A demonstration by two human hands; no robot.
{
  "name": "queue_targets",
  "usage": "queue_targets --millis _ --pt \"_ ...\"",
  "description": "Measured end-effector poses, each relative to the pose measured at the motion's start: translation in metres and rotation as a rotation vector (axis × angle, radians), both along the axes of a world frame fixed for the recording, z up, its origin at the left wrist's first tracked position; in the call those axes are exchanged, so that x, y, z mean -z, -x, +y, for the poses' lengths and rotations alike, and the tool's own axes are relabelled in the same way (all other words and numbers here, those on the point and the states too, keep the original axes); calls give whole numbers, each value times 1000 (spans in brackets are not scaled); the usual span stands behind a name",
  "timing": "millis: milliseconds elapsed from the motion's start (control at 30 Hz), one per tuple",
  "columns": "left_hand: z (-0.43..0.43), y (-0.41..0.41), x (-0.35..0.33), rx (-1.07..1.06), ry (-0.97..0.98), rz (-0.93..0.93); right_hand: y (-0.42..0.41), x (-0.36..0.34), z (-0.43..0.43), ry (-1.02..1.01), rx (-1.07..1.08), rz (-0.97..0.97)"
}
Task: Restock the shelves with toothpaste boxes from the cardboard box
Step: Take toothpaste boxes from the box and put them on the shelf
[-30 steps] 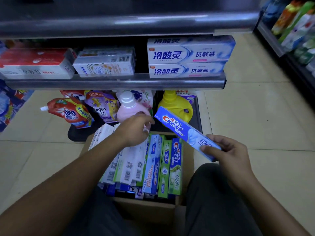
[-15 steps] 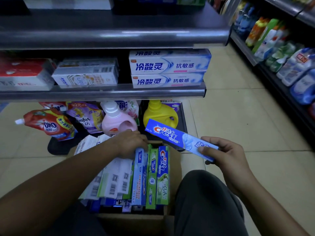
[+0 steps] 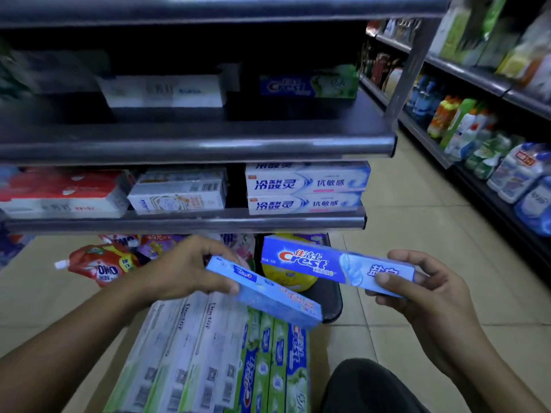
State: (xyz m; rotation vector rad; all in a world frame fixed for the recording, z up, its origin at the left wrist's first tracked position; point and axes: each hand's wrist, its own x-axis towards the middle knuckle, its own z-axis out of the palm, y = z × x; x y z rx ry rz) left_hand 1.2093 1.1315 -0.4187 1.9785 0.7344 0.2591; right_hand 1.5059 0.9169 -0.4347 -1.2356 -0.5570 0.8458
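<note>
My left hand (image 3: 185,271) grips a light blue toothpaste box (image 3: 268,295) by its far end, lifted above the cardboard box (image 3: 317,350). My right hand (image 3: 423,289) holds a blue Crest toothpaste box (image 3: 322,262) by its right end, level in front of the lower shelf (image 3: 185,223). Below them, several white and green toothpaste boxes (image 3: 226,359) lie packed side by side in the cardboard box. The upper shelf (image 3: 196,144) carries a green-and-blue Crest box (image 3: 308,84) and a white box (image 3: 164,90), with a dark gap between them.
The lower shelf holds red, white and blue-white toothpaste boxes (image 3: 307,186). Detergent pouches (image 3: 101,265) and a yellow bottle (image 3: 286,278) stand on the bottom tier. A second rack with bottles (image 3: 477,129) lines the right side of the tiled aisle. My knee (image 3: 375,386) is beside the box.
My left hand has lifted a light blue toothpaste box out of the cardboard box. The view has tilted upward, bringing the upper shelf into sight. The right hand still holds its Crest box.
</note>
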Motion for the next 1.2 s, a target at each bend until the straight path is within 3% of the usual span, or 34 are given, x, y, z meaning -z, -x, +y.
queue_targets --millis 167,367,533,700,867,1067,1200 --pt "-13 15 -16 -189 22 -206 -1 -42 14 -206 31 -42" --pt "-11 8 -40 -454 -224 -459 -4 -84 32 -368 51 -105" --pt "-4 -22 -72 -673 -202 -639 0 -115 52 -442 17 -162" --pt "-2 -57 -114 -562 -173 -656 -1 -143 79 -481 7 -151" --pt "7 -78 -144 -644 -90 -635 -16 -160 107 -439 -14 -178" --pt "33 -84 -155 -702 4 -570 -40 -165 144 -235 187 -567" --pt "53 -93 -155 -717 -42 -498 -52 -167 167 -151 261 -775"
